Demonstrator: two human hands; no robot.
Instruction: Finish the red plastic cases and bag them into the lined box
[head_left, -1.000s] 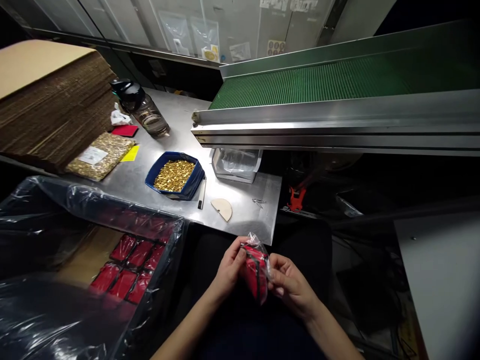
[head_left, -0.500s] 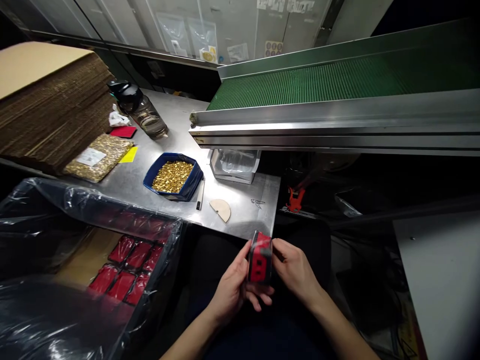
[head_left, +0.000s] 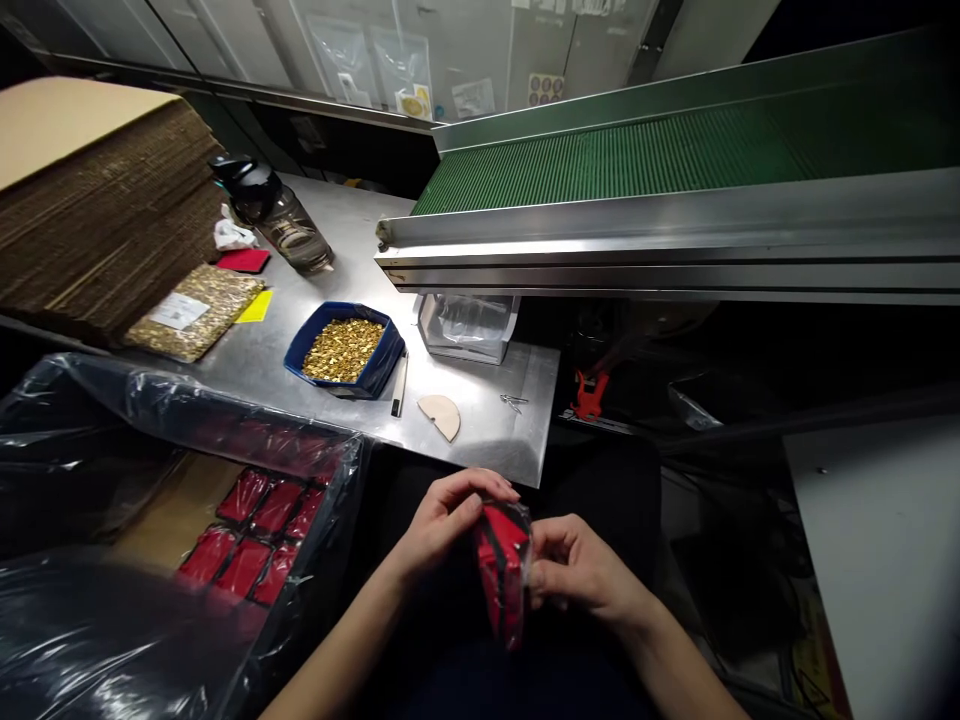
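A red and black packet in clear wrap (head_left: pixel 504 570) is held upright above the lap, its details blurred. My left hand (head_left: pixel 450 512) grips its top left part, with fingers bent over the upper edge. My right hand (head_left: pixel 577 570) pinches the packet's right side between thumb and bent fingers. Beyond the hands, on the metal table (head_left: pixel 487 445), lie a tan disc piece with a cut-out (head_left: pixel 441 416), a white and black pen-like tool (head_left: pixel 400 385) and small metal pins (head_left: pixel 514 402).
A blue tray of gold pieces (head_left: pixel 341 348), a clear bin (head_left: pixel 469 325) and a bottle (head_left: pixel 289 225) stand on the table. Left is a plastic-lined box of red packets (head_left: pixel 244 565), below stacked cardboard (head_left: pixel 97 210). A green conveyor (head_left: pixel 615 155) spans the upper right.
The packet has turned and come lower, towards the body. My left hand has moved from beside and under it to its top left. My right hand has shifted slightly down.
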